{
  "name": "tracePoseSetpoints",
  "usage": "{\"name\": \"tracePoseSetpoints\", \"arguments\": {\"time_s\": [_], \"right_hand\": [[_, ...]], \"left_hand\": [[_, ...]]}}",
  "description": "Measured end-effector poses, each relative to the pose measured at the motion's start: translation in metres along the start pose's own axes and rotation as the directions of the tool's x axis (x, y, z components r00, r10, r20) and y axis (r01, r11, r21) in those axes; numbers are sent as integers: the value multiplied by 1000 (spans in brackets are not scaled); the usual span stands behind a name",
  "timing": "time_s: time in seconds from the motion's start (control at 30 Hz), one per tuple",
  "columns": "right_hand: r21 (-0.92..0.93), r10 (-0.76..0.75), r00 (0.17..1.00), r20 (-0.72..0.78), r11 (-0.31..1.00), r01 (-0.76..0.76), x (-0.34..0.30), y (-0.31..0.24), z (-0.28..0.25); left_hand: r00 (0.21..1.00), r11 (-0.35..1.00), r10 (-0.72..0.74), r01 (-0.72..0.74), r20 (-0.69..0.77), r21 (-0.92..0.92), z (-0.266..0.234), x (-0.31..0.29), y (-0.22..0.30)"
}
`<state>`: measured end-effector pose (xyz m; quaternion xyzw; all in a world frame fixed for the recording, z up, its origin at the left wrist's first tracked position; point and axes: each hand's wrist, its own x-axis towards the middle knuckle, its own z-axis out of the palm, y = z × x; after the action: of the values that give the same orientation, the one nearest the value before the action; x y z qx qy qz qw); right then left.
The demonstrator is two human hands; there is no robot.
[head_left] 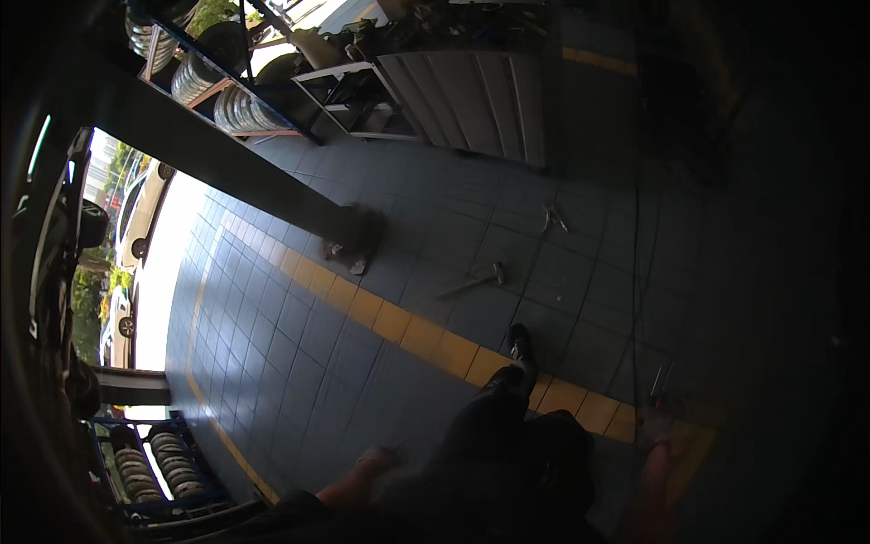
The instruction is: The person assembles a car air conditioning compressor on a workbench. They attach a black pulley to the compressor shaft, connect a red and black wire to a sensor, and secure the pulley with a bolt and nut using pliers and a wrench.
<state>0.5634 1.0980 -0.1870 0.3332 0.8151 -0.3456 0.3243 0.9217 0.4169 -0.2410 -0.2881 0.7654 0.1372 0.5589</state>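
My right hand (656, 428) is low at the right, its fingers closed round a slim hand tool (661, 381) with thin, bright metal shafts and a reddish part near the grip. Shadow and blur hide its exact kind. Over the tiles at lower left, my left hand (373, 457) hangs beside my leg. A small dark shape shows at its fingertips, and blur hides how the fingers lie. On the floor ahead lie a hammer (476, 281) with a long handle and, farther off, a plier-like tool (555, 218) with its legs spread. Neither is touched.
A yellow tile stripe (399, 328) crosses the grey floor past my foot (519, 342). A pillar (245, 172) stands ahead left, with debris (357, 266) at its base. Beyond are a ribbed metal cabinet (467, 100) and a tyre rack (213, 82); another rack (181, 462) is lower left.
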Motion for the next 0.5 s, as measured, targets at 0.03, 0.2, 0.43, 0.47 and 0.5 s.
{"name": "tracePoseSetpoints", "arguments": {"time_s": [0.03,0.2,0.43,0.47,0.5], "right_hand": [[-134,-80,996,-46,988,73,9,-59,13],[-275,-306,945,115,904,327,36,-342,50],[-55,-613,761,213,770,636,71,-728,114],[-50,-637,737,227,748,662,87,-782,124],[-88,-635,736,234,740,667,103,-834,133]], "left_hand": [[995,999,-45,45,-85,4,-41,22,26],[927,735,-27,-235,-374,-636,-311,31,172],[484,635,138,-713,-864,-297,-638,43,340],[397,633,92,-731,-913,-254,-671,53,349],[439,542,26,-761,-898,-356,-698,60,352]]}}
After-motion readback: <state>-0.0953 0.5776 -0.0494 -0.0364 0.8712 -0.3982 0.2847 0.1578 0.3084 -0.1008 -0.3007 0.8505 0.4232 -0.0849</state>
